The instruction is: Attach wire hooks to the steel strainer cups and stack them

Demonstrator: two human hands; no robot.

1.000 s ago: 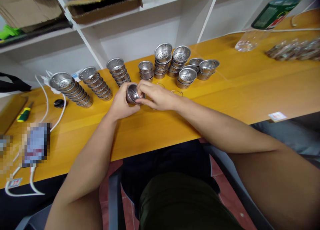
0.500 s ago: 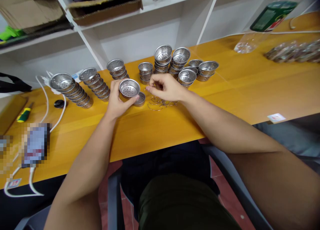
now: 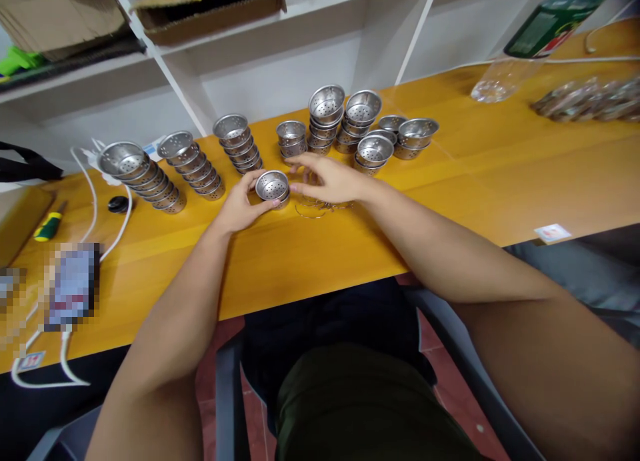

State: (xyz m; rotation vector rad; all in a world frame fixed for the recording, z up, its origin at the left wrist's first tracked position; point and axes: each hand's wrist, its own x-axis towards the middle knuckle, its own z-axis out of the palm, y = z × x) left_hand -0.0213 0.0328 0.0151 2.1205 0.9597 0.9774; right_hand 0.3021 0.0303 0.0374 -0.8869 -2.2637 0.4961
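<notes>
My left hand (image 3: 242,205) grips a perforated metal cup (image 3: 273,185) between thumb and fingers. The cup rests on a second one of the same kind on the table, only its lower edge showing. Just to the right hovers my right hand (image 3: 331,179), fingers apart and nothing visible in them, its fingertips close to the held cup's rim. Below that hand lie several thin wire rings (image 3: 326,206), partly covered by it. Behind my hands stands a short stack of perforated cups (image 3: 291,137).
More cup stacks stand at the left (image 3: 143,177), centre left (image 3: 239,144) and right (image 3: 375,151). A clear bottle (image 3: 530,47) and plastic-wrapped bundles (image 3: 590,104) lie far right. A screwdriver (image 3: 49,226), white cables and a phone (image 3: 75,284) occupy the left. White shelving (image 3: 280,67) borders the back.
My left hand has moved slightly right and down, setting the cup onto the lower one. My right hand's pinched fingers have spread apart.
</notes>
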